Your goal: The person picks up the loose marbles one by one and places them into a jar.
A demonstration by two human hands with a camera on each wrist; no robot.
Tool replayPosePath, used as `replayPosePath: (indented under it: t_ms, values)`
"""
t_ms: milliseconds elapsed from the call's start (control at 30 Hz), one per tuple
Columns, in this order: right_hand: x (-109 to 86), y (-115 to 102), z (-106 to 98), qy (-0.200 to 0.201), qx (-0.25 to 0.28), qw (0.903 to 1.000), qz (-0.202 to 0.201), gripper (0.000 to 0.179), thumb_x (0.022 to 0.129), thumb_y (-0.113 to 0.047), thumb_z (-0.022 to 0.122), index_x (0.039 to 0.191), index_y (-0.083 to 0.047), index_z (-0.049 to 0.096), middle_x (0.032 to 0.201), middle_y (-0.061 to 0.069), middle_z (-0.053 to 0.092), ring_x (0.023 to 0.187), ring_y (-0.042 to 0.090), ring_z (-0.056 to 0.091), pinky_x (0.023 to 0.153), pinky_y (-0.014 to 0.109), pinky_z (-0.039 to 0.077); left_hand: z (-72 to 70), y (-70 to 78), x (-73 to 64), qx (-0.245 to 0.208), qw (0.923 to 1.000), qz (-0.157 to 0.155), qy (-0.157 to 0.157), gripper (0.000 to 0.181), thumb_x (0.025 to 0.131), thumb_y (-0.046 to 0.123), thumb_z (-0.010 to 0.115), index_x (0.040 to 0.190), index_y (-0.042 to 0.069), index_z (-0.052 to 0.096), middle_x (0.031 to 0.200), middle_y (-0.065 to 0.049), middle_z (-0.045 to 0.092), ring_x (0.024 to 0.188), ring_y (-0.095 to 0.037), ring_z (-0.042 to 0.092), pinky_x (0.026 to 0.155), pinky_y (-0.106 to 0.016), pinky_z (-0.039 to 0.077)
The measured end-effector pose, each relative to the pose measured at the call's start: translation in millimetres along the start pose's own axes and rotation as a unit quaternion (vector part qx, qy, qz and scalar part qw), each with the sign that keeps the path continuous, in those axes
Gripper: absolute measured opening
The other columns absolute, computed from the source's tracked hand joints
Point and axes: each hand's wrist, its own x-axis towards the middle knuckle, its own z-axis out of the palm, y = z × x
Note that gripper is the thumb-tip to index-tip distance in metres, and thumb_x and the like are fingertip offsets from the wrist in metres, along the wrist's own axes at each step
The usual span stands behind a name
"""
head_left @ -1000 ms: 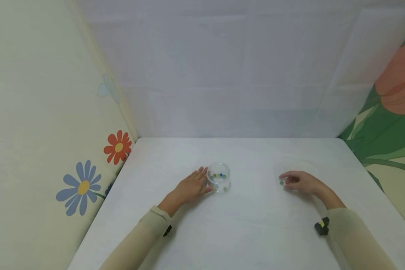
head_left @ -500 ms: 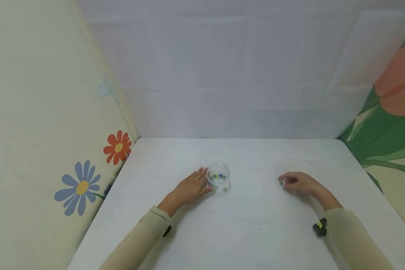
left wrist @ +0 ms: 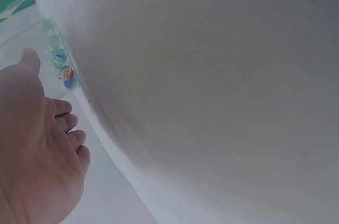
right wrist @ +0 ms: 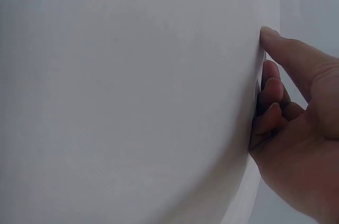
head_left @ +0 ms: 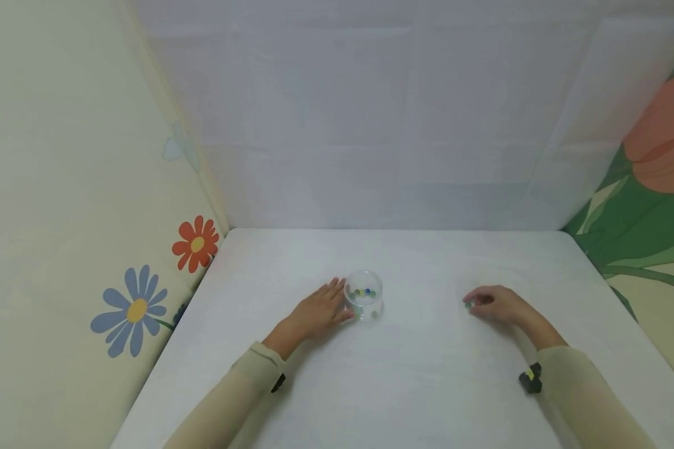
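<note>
A clear round container (head_left: 364,279) stands near the middle of the white table, with several coloured glass marbles (head_left: 362,292) inside. My left hand (head_left: 318,310) lies beside it on the left, fingers straight and fingertips at its wall. In the left wrist view the marbles (left wrist: 59,57) show green, blue and orange swirls through the clear side, just beyond the thumb. To the right, my right hand (head_left: 498,304) pinches a green marble (head_left: 468,305) between thumb and index finger, low over the table. The right wrist view shows that hand (right wrist: 302,102) with its other fingers curled; the marble is hidden there.
The white table (head_left: 415,386) runs back to a pale cloth wall (head_left: 371,125). A flower-printed panel (head_left: 90,187) borders the left side, and another with a large tulip (head_left: 663,156) borders the right. A faint clear edge shows behind the right hand.
The right thumb and index finger have closed in around the green marble, and the right hand has shifted slightly left. The left hand and the container have stayed put.
</note>
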Motion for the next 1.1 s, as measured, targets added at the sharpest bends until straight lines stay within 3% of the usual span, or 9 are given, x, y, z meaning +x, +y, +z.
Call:
replayPosePath:
  t_ms: [267,800,1100]
  values:
    - [0.2,-1,1,0.006,-0.012,0.9999,0.005,0.026,0.093,-0.017,0.072,0.117,-0.006,0.072,0.108,0.011,0.067,0.104,0.029,0.06,0.09,0.05,0.052,3.0,-2.0,1.0,-0.019,0.9998,0.004,0.01,0.077,0.106,0.055,0.038,0.158,-0.001,0.027,0.167,-0.016,0.022,0.156,-0.029,0.017,0.128,-0.04,0.017]
    - [-1.7,-10,-1,0.018,-0.021,0.9995,0.016,0.028,0.091,-0.012,0.07,0.118,-0.003,0.071,0.108,0.012,0.068,0.101,0.029,0.062,0.088,0.046,0.055,2.4,-0.3,0.3,-0.021,0.9998,-0.007,0.001,0.078,0.106,0.056,0.036,0.16,0.001,0.023,0.168,-0.013,0.019,0.156,-0.027,0.013,0.128,-0.037,0.013]
    - [0.0,-22,-4,0.026,-0.027,0.9993,-0.009,0.026,0.092,-0.01,0.07,0.116,-0.002,0.072,0.11,0.015,0.07,0.103,0.031,0.063,0.089,0.048,0.055,4.1,-2.0,1.0,-0.006,1.0,-0.007,0.002,0.078,0.106,0.058,0.033,0.16,0.001,0.023,0.168,-0.012,0.019,0.156,-0.026,0.014,0.128,-0.037,0.013]
